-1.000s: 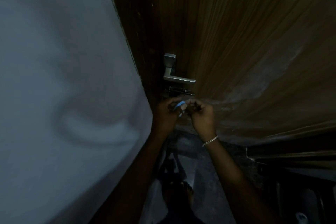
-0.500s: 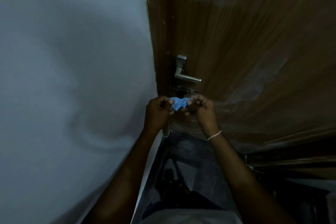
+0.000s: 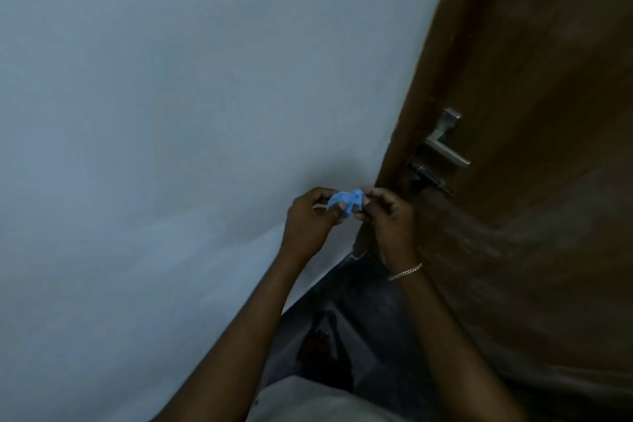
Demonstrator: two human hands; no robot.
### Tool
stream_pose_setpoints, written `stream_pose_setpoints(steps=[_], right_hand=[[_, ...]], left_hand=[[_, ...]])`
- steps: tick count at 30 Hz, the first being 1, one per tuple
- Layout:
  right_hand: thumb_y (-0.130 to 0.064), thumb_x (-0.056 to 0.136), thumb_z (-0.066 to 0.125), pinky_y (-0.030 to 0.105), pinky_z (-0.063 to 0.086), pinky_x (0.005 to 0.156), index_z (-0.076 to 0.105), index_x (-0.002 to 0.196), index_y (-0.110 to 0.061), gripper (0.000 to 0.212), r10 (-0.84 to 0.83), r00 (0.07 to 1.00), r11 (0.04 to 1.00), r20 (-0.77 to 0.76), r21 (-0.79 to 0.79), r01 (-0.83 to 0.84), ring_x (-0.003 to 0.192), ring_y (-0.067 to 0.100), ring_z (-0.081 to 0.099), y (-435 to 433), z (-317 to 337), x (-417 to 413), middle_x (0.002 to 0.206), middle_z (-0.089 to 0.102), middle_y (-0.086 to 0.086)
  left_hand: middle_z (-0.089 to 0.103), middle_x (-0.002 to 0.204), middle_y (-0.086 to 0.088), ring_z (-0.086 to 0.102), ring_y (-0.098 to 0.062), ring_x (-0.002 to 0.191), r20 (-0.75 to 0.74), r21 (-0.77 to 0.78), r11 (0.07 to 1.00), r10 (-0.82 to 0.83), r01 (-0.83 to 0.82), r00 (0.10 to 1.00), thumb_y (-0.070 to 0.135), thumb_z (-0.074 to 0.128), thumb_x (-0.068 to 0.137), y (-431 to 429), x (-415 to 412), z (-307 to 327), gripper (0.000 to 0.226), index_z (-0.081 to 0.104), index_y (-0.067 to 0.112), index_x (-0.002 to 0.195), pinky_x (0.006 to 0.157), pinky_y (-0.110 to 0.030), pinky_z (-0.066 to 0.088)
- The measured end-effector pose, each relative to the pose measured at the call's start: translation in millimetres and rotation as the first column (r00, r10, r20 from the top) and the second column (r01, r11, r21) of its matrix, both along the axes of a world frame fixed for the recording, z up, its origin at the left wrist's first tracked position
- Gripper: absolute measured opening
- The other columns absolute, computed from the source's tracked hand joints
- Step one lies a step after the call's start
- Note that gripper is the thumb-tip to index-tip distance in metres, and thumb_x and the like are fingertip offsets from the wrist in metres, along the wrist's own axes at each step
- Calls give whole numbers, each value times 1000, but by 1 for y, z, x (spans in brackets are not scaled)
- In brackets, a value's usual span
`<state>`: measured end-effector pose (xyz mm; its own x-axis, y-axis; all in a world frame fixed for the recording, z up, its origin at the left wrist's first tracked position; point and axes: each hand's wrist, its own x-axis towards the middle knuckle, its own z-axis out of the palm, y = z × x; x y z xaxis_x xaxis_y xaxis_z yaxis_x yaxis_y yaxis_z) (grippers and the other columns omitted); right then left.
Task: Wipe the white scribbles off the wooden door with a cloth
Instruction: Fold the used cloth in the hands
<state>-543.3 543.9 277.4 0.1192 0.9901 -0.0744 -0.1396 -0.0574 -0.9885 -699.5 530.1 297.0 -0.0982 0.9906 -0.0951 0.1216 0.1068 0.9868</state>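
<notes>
Swung left since half a second ago: pale wall now across most of the frame, wooden door crowded to the right edge. At centre right, just left of the door's edge, blue cloth bunched small between both hands. Pinched on its left side by left hand, fingers curled, thumb on top. Pinched on its right side by right hand, fingertips pressed together on it, bracelet at the wrist. Metal handle up and right of the hands.
</notes>
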Motion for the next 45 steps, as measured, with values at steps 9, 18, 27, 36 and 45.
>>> stream_pose_setpoints(steps=[9,18,27,36,45], right_hand=[[-5,84,77,30,60,66,72,111,-17,30,462,882,885,94,23,-466,87,21,74,-81,-2,-97,99,77,2],[-3,89,71,29,61,72,74,109,-9,22,696,707,708,124,47,-705,90,22,73,-165,11,-219,101,74,12],[1,85,73,27,61,74,76,104,-11,23,823,558,561,104,-4,-828,86,19,75,-294,4,-329,93,78,2],[-1,90,70,31,62,69,76,103,0,15,851,512,523,116,-111,-845,83,22,76,-407,-39,-406,94,77,10],[11,83,64,26,60,64,77,93,-6,23,914,360,407,190,-437,-802,77,21,74,-464,-140,-464,92,76,17]], left_hand=[[76,86,-14,74,-24,76,49,-21,911,413,-413,909,9,65,95,-140,-81,-1,14,73,2,104,73,-34,63],[77,93,-16,77,-25,78,133,-11,715,694,-699,708,10,59,99,-272,-167,2,17,69,-3,104,69,-26,61],[76,90,-16,76,-31,83,104,-25,546,834,-837,541,3,63,94,-421,-261,-13,9,71,2,97,79,-43,62],[77,85,-4,75,-26,81,-43,-108,490,867,-865,496,7,73,84,-538,-342,-55,14,77,21,84,79,-44,63],[72,78,-3,71,-21,76,-223,-348,372,859,-861,461,-3,70,83,-595,-380,-165,19,73,16,83,77,-41,62]])
